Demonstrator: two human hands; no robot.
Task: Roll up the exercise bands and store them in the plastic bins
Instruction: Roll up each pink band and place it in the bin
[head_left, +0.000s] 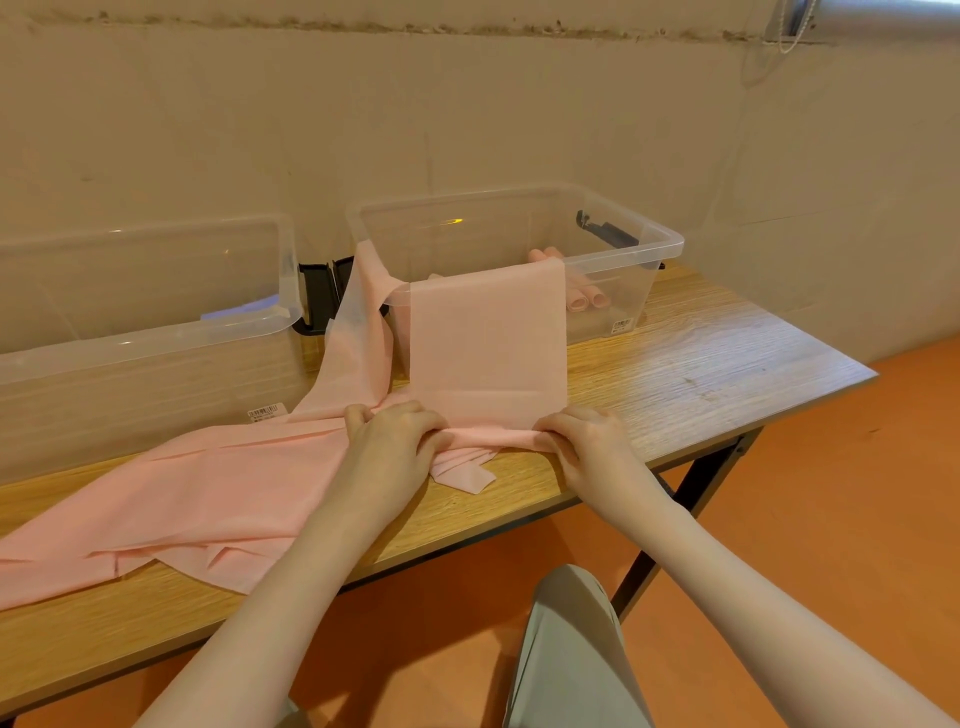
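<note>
While the roll is only a first turn, both hands pinch the near end of a pink exercise band (488, 343) draped out of the right-hand bin (649, 244).

As the band hangs flat over the bin's front rim and onto the wooden table (691, 364), the left hand (397, 434) and right hand (582, 436) each curl fingers and thumb round the starting fold at its two corners; my judgement is that the roll keeps straight only if both hands turn evenly and hold the edges square; the loose bands (208, 493) heaped under the left forearm could get caught in, so they want keeping apart; finished rolls (584, 299) lie inside the same bin; a second clear bin (156, 332) stands left.
</note>
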